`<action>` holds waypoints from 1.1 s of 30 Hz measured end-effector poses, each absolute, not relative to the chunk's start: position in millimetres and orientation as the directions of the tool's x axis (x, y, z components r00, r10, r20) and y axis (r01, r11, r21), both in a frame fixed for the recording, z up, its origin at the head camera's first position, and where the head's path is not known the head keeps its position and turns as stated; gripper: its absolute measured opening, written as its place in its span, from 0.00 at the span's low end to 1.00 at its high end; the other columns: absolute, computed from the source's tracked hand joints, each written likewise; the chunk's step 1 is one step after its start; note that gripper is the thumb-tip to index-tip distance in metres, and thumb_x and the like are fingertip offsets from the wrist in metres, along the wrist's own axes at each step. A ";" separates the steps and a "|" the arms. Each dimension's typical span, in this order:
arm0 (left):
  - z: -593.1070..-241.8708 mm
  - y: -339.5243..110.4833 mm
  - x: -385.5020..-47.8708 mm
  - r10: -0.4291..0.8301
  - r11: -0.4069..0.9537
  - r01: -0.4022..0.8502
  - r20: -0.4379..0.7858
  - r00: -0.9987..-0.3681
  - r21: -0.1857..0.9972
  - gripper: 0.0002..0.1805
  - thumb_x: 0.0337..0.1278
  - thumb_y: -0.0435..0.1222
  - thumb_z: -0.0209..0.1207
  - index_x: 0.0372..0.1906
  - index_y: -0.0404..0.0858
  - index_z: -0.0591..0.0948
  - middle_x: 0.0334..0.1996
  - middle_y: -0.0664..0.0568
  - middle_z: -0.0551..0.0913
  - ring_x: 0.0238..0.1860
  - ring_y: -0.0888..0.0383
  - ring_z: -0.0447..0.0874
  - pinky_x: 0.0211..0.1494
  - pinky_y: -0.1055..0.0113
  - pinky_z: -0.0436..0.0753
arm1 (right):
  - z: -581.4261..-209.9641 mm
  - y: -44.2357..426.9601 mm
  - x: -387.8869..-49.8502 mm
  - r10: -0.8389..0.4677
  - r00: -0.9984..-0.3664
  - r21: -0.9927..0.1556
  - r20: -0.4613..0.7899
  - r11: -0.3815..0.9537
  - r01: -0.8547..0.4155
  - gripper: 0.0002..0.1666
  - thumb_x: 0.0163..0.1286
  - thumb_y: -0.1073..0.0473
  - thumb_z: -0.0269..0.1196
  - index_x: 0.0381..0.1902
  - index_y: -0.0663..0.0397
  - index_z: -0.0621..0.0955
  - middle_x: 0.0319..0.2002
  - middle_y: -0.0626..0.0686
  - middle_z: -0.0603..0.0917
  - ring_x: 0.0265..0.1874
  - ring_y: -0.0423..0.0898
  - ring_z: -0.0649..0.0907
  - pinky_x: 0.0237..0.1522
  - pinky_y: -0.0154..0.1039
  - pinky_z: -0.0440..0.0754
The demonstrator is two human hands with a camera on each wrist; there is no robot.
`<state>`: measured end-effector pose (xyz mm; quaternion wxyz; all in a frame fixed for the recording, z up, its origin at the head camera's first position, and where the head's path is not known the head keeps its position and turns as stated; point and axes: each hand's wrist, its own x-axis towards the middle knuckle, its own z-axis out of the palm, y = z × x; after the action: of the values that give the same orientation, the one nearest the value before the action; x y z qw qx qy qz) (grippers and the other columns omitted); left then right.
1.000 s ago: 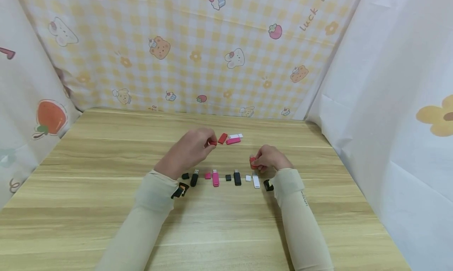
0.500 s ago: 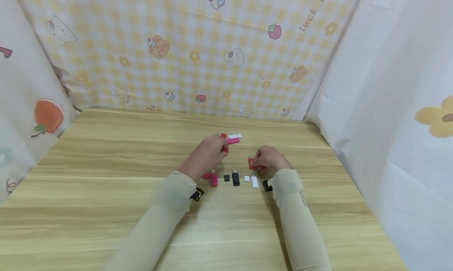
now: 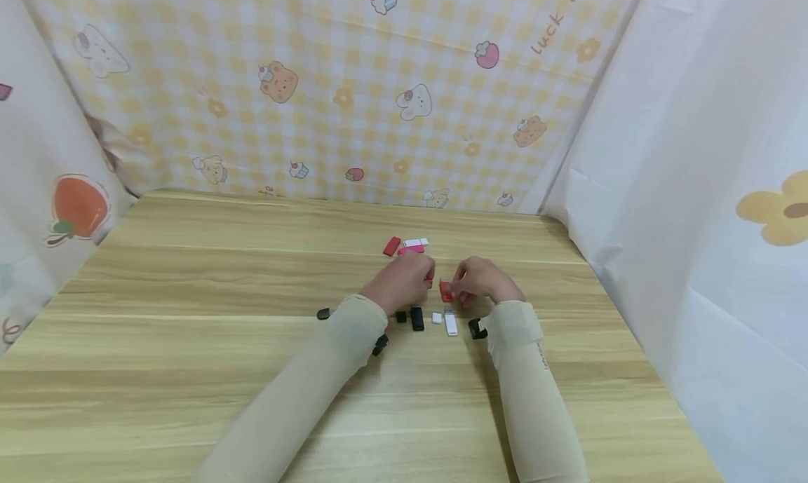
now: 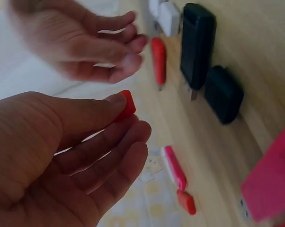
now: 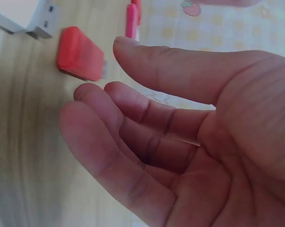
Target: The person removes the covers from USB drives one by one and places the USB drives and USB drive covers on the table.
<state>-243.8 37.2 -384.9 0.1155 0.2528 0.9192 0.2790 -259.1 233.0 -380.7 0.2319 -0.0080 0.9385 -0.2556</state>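
Between its thumb and fingers, my left hand (image 3: 404, 280) pinches a small red USB cap (image 4: 128, 105). A red USB stick (image 5: 81, 54) lies on the table, its metal plug bare. My right hand (image 3: 482, 281) hovers just right of that stick, fingers loosely bent and apart from it in the right wrist view. Nearer lie a black USB stick (image 3: 417, 318) with a black cap (image 3: 401, 317) beside it, and a white USB stick (image 3: 451, 323) with its white cap (image 3: 437, 317). A pink USB stick (image 4: 275, 177) shows in the left wrist view; my left arm hides it from the head.
Behind my left hand lie a red USB stick (image 3: 391, 246), a capped white one (image 3: 415, 242) and a pink one (image 3: 412, 249), close together. Another black cap (image 3: 323, 314) sits left of my left sleeve. A patterned curtain (image 3: 341, 118) hangs along the table's far edge.
My left hand has moved right with the red cap, nearing my right hand. The right hand has let go of the red USB stick, which now lies on the table.
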 end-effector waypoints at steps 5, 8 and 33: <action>-392.5 49.4 -249.2 0.559 0.733 0.451 -0.073 -0.826 0.509 0.05 0.70 0.24 0.63 0.42 0.35 0.84 0.34 0.49 0.83 0.35 0.54 0.80 0.39 0.67 0.80 | -371.6 239.0 -255.7 -0.152 -0.908 -0.520 -0.389 0.851 0.080 0.10 0.78 0.58 0.67 0.42 0.62 0.84 0.34 0.55 0.88 0.33 0.46 0.88 0.41 0.38 0.89; -396.2 53.1 -251.2 0.575 0.742 0.489 -0.061 -0.816 0.459 0.03 0.71 0.25 0.64 0.41 0.35 0.85 0.33 0.50 0.84 0.35 0.55 0.79 0.42 0.66 0.81 | -366.2 241.4 -253.9 -0.147 -0.914 -0.538 -0.379 0.839 0.088 0.12 0.78 0.56 0.68 0.42 0.62 0.83 0.35 0.56 0.88 0.32 0.45 0.87 0.40 0.38 0.89; -405.5 72.7 -261.4 0.574 0.788 0.517 -0.095 -0.813 0.335 0.06 0.77 0.27 0.60 0.45 0.34 0.87 0.27 0.51 0.80 0.28 0.58 0.75 0.34 0.71 0.76 | -357.9 251.4 -251.2 -0.134 -0.927 -0.572 -0.350 0.814 0.099 0.13 0.80 0.54 0.67 0.44 0.60 0.82 0.34 0.54 0.86 0.35 0.51 0.89 0.51 0.51 0.91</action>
<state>-261.4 72.7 -405.5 0.0965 0.2902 0.9405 0.1484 -251.2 251.4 -357.9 0.1905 -0.0094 0.9331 -0.3048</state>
